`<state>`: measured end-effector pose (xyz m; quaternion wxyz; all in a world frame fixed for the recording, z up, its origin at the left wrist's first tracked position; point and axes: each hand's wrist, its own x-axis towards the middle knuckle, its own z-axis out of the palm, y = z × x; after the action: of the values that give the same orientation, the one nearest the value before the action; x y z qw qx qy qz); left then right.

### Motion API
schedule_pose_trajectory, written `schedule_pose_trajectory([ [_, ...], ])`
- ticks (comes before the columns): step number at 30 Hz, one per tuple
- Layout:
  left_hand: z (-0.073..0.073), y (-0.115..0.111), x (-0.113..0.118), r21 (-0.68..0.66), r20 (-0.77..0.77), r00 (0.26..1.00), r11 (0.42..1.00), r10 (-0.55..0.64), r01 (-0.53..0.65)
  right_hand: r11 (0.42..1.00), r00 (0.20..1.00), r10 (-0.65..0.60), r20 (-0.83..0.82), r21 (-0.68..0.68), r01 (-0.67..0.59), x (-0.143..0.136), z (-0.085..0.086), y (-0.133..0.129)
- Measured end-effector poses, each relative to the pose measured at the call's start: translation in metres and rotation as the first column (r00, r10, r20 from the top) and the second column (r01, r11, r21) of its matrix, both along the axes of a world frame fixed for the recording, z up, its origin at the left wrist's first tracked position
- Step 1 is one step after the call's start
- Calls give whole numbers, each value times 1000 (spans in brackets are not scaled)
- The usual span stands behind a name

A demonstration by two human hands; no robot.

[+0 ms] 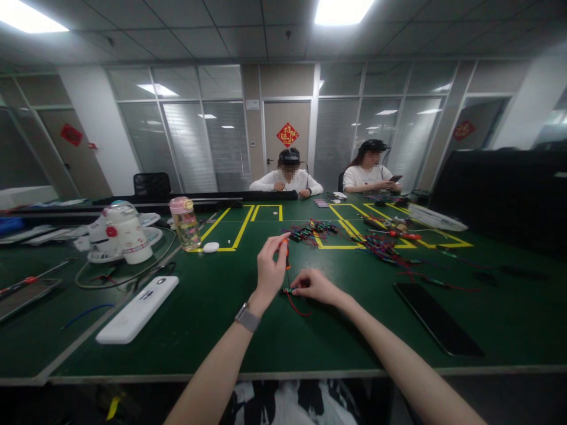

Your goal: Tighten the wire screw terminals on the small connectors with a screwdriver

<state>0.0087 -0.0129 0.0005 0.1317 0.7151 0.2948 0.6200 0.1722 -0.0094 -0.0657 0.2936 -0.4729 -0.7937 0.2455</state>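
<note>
Your left hand pinches a small orange-handled screwdriver upright, its tip down at a small green connector with red wire that your right hand pins to the green counter, near its front edge.

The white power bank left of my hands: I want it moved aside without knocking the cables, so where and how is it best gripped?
Probably across its narrow width near the middle, from above. The white power bank lies flat on the green table, long and slim, both long edges free; the looped cable lies just beyond its far end.
</note>
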Motion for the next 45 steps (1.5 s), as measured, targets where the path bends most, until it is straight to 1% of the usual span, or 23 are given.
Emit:
schedule_pose_trajectory([
  [4, 0, 0, 0, 36, 9, 998, 997, 64, -64, 1000, 1000, -1, -13, -4, 1, 0, 0, 0],
  [6, -1, 0, -1, 22, 7, 998, 997, 67, -68, 1000, 1000, -6, -18, -5, 6, 0, 0, 0],
  [11, -3, 2, 0, -25, -30, 997, 997, -68, 67, 1000, 1000, -14, -25, 2, 14, 0, -2, 0],
  [13, -3, 2, 1, -33, -32, 995, 995, -95, 94, 1000, 999, -10, -33, -5, 10, 0, -2, 0],
  [15, -3, 2, 2, -16, -37, 997, 998, -69, 68, 1000, 999, -9, -33, -6, 9, 0, -1, -1],
  [18, -2, 2, 1, 27, -42, 999, 999, 24, -23, 1000, 1000, -15, -27, -6, 15, 0, -1, -1],
  [20, -1, 1, 1, 28, -45, 998, 998, 54, -53, 1000, 1000, -11, -23, -8, 11, 0, 0, -1],
  [22, 0, 0, 1, 11, -54, 998, 1000, 20, -20, 1000, 1000, -4, -15, -5, 4, 0, 1, -1],
  [25, -2, 1, 1, -19, -53, 996, 997, -72, 71, 1000, 1000, -3, -10, 6, 3, 0, 1, -1],
  [27, -3, 2, 2, -33, -38, 995, 996, -88, 87, 1000, 1000, -8, -16, 5, 8, 0, 0, 0],
  [29, -4, 3, 2, -26, -29, 998, 998, -61, 60, 1000, 1000, -7, -26, -4, 7, 0, -1, 0],
  [34, -2, 2, 1, 31, -44, 997, 997, 67, -66, 1000, 999, -6, -36, -5, 5, 1, -1, 0],
  [36, -1, 0, 0, 23, -52, 997, 999, 48, -47, 1000, 999, -4, -34, 0, 4, 1, -1, 0],
  [40, 0, 0, 0, 14, -64, 997, 999, -42, 43, 1000, 1000, 3, -25, 8, -2, 1, 0, 0],
  [42, 0, 1, 1, 22, -62, 998, 999, -31, 32, 1000, 1000, -1, -21, 6, 1, 1, -1, 0],
  [45, 0, 1, 1, 40, -55, 998, 999, 31, -29, 1000, 1000, 5, -30, -9, -5, 1, -1, 0],
])
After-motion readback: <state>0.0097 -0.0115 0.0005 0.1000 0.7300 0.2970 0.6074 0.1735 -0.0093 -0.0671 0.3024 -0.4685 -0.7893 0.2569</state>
